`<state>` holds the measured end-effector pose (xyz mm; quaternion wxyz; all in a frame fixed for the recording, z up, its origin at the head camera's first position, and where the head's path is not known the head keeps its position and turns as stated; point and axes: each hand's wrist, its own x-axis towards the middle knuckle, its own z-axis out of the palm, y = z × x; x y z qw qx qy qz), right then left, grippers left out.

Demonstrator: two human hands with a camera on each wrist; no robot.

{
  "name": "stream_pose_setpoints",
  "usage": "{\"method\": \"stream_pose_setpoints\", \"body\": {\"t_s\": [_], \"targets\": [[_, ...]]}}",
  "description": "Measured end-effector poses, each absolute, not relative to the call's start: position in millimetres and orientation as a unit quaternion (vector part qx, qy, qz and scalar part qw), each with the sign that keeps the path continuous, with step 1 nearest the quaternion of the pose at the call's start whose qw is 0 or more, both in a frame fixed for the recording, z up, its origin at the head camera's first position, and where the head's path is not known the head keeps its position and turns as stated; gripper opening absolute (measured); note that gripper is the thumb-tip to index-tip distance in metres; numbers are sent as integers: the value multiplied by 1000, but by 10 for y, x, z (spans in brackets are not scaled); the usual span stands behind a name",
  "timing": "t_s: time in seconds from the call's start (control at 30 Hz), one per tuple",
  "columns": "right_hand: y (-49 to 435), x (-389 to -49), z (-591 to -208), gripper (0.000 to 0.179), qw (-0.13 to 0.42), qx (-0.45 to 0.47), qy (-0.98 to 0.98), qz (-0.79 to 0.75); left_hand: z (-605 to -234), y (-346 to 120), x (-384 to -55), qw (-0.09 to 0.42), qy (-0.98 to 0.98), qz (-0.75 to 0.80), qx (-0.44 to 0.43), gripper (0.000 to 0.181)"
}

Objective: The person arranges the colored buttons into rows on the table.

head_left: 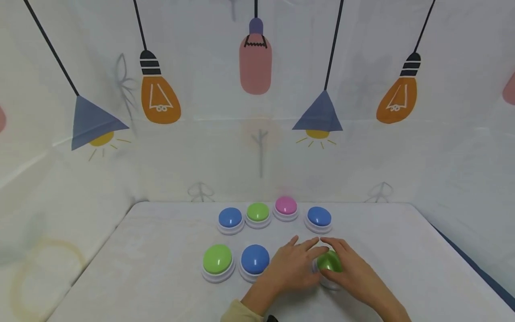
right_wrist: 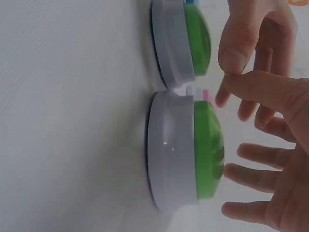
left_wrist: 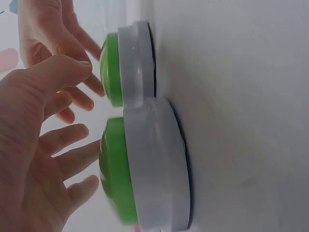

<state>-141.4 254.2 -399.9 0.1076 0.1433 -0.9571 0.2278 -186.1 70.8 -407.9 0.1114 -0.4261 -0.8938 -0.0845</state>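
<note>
My left hand (head_left: 290,267) hovers over the front row of dome push buttons, its fingers spread and slightly bent. Under it, the left wrist view shows a green button (left_wrist: 118,171) on a thick white base, hidden by the hand in the head view. My right hand (head_left: 356,270) arches over another green button (head_left: 331,261), fingers parted and loosely bent. The two hands nearly meet, thumbs close together in the right wrist view, where a green button (right_wrist: 207,150) lies beside the right fingers. Whether any fingertip touches a dome is hard to tell. Neither hand holds anything.
Left of my hands in the front row are a green button (head_left: 217,259) and a blue button (head_left: 255,259). Behind stand a blue button (head_left: 230,218), a green button (head_left: 258,212), a pink button (head_left: 286,205) and another blue button (head_left: 319,217). A lamp-patterned cloth (head_left: 257,147) hangs behind the white table (head_left: 141,268).
</note>
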Motion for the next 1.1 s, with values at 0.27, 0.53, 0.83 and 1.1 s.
{"method": "stream_pose_setpoints", "body": {"t_s": [0.27,0.53,0.83,1.1], "targets": [[2354,-1549,-3904,72,114,157,-956,222,-4041,386,-1953,107,-899,-86,-415,55],[2119,-1789,-3851,74,70,166,-958,222,-3972,-82,-2109,122,-910,-75,-390,56],[1773,-2103,-3648,72,47,177,-960,212,-3822,-556,-2310,67,-938,-78,-331,60],[1505,-2291,-3475,71,38,195,-957,212,-3806,-861,-2448,74,-950,-61,-296,66]]}}
